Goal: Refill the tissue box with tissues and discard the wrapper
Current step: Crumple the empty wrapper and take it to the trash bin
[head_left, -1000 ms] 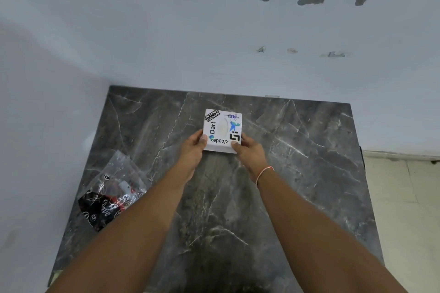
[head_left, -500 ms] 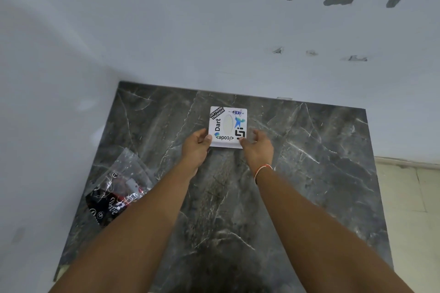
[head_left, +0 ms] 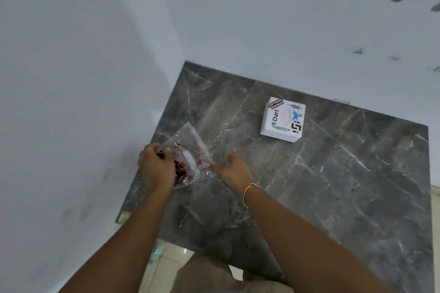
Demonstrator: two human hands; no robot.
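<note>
A white tissue box with stickers on its lid stands alone on the dark marble table, toward the back. A clear plastic wrapper with red and black print lies near the table's left edge. My left hand is closed over the wrapper's left side, fingers curled around the plastic. My right hand is just to the right of the wrapper, fingers spread, fingertips at its right corner; whether it touches the plastic is unclear.
White walls meet in a corner behind and left of the table. The table's front edge runs close to my body, with pale floor tiles below. Floor also shows at the far right.
Both hands have let go of the tissue box and moved left and nearer to the wrapper. The left hand has taken hold of the wrapper. The view has swung left.
</note>
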